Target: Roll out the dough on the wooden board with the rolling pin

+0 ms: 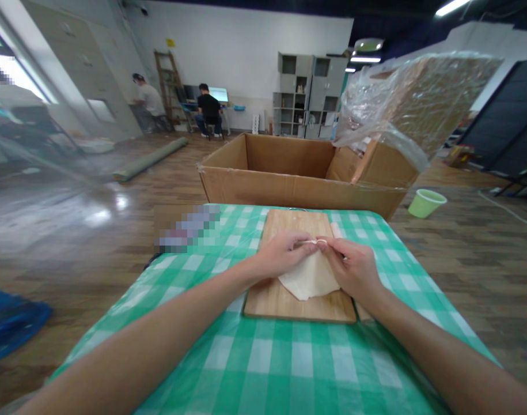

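Note:
A thin, pale sheet of dough [309, 279] lies partly on a wooden cutting board [284, 302], its far edge lifted. My left hand [283, 253] pinches that far edge between thumb and fingers. Close beside it, my right hand [352, 265] pinches the same edge, the fingertips of both hands nearly meeting. The lower corner of the dough hangs down toward the near part of the board. Under the right hand, part of a pale wooden piece [362, 311] shows along the board's right side; most of it is hidden.
A green-and-white checked cloth [246, 369] covers the table. Beyond its far edge stands a large open cardboard box [289, 187] with plastic-wrapped cardboard [436, 98]. A light green bucket [426, 203] is on the floor at right. Several people sit in the background.

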Available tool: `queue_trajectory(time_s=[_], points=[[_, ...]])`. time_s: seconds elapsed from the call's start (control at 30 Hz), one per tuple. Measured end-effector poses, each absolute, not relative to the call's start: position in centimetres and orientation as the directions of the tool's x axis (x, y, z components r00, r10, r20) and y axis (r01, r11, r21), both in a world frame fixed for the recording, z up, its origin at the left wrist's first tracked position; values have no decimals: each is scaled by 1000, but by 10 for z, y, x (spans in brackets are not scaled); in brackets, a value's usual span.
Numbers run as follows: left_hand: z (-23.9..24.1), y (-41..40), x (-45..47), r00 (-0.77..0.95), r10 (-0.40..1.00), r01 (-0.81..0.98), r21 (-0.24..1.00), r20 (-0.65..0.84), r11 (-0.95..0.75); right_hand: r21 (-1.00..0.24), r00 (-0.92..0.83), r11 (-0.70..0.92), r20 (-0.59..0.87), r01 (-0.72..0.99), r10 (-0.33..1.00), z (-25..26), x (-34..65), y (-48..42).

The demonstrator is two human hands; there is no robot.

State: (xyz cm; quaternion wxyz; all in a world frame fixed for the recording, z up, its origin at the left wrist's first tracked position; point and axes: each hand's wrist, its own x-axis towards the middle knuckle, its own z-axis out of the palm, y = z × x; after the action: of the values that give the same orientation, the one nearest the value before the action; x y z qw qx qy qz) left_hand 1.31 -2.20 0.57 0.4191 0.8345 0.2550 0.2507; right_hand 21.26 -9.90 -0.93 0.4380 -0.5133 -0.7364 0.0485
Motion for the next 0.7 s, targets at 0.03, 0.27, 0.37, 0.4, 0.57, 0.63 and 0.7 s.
queue_trajectory(time_s=[0.03, 0.27, 0.37, 0.4, 0.57, 0.63, 0.7], points=[[4, -22, 13, 745, 634, 204, 833, 209, -515, -519, -85, 470, 602, 714, 794, -9, 212, -100], [1, -24, 16, 744, 632, 165, 858, 215, -487, -493, -106, 433, 559, 755, 822, -8, 211, -100], [1, -24, 16, 726, 654, 214, 832, 215, -511, -495, -139, 415, 502, 763, 853, -7, 211, -100], [1, -23, 16, 717, 660, 221, 825, 225, -521, -497, -154, 418, 488, 760, 859, -7, 211, -99], [1, -23, 15, 670, 691, 221, 816, 271, -534, -545, -155, 400, 440, 736, 885, -7, 212, -96], [-1, -21, 15, 645, 708, 220, 818, 286, -531, -607, -96, 367, 431, 705, 897, -7, 213, -94], [-3, -17, 15, 628, 722, 218, 824, 292, -523, -676, -31, 327, 410, 661, 911, -8, 214, -92]])
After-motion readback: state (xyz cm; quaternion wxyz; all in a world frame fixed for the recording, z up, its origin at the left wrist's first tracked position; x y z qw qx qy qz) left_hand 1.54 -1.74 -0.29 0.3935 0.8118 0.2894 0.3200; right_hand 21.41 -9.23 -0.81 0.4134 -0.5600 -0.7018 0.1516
